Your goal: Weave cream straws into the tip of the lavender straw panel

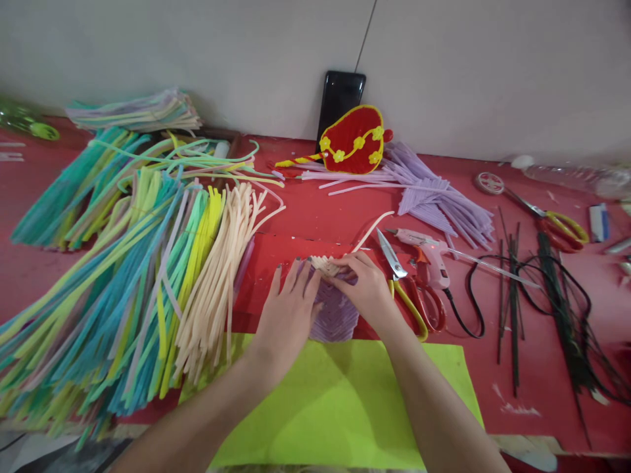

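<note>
My left hand (288, 315) lies flat with fingers stretched out, pressing on a woven purple pipe-cleaner piece (338, 318) on the red table. At the piece's top edge my right hand (362, 286) pinches a cream pipe cleaner (374, 226), whose free end curves up to the right. The purple piece rests partly on a red sheet (276, 259), just above a lime-green sheet (335, 401).
A large heap of coloured pipe cleaners (123, 276) fills the left side. Yellow-handled scissors (404, 282), a pink glue gun (428, 253) with black cord, purple pipe cleaners (444, 200), a red fan-shaped piece (355, 141), a phone (340, 98), dark wires (557, 289) and more scissors (552, 220) lie to the right.
</note>
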